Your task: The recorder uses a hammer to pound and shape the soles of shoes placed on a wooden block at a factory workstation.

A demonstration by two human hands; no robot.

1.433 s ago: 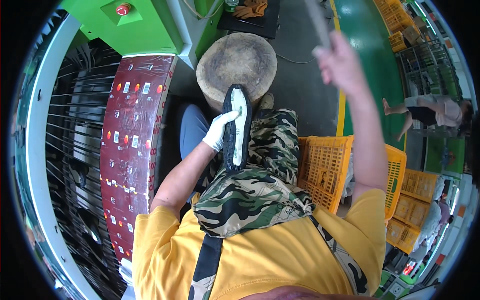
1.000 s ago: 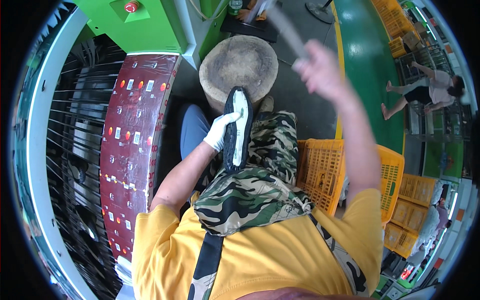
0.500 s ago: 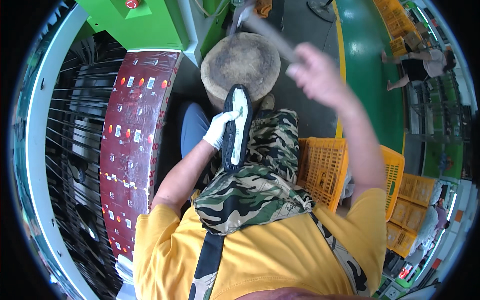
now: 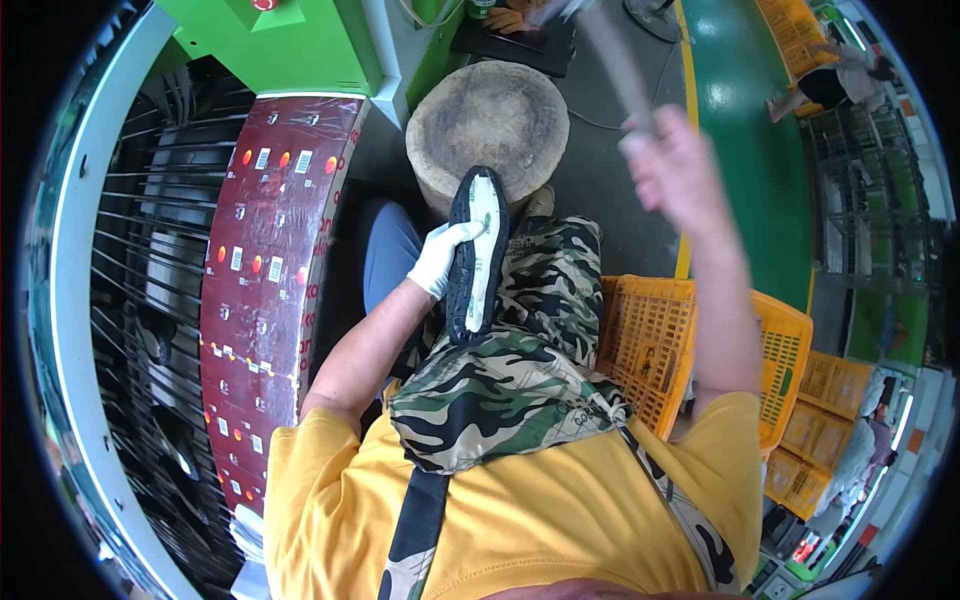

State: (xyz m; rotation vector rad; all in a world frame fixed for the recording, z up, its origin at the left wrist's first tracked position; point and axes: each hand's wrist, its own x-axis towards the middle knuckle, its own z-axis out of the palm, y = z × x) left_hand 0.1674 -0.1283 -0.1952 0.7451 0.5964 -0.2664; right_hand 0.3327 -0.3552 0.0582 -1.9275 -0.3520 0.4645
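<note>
My left hand (image 4: 439, 256), in a white glove, grips the side of a black shoe (image 4: 486, 262) held sole side up. Its thumb presses on the white bottom, which has a black gathered edge around it. The shoe's toe end overlaps the near rim of a round wooden block (image 4: 490, 125), and its other end reaches back over my lap. Out to the right, my bare right hand (image 4: 678, 172) is raised, closed around a hammer (image 4: 614, 62). Motion blurs the hammer, and its head lies at the top edge of the view.
Maroon cartons (image 4: 270, 260) stand to my left beside a black rack (image 4: 170, 250). A green machine (image 4: 270, 50) rises at the far left. Yellow crates (image 4: 648, 335) sit by my right side. Beyond the yellow floor line, a person (image 4: 840, 85) is at the far right.
My right hand has swung the hammer right, farther from the block. The left hand and shoe have hardly moved. The person at the far right has shifted.
</note>
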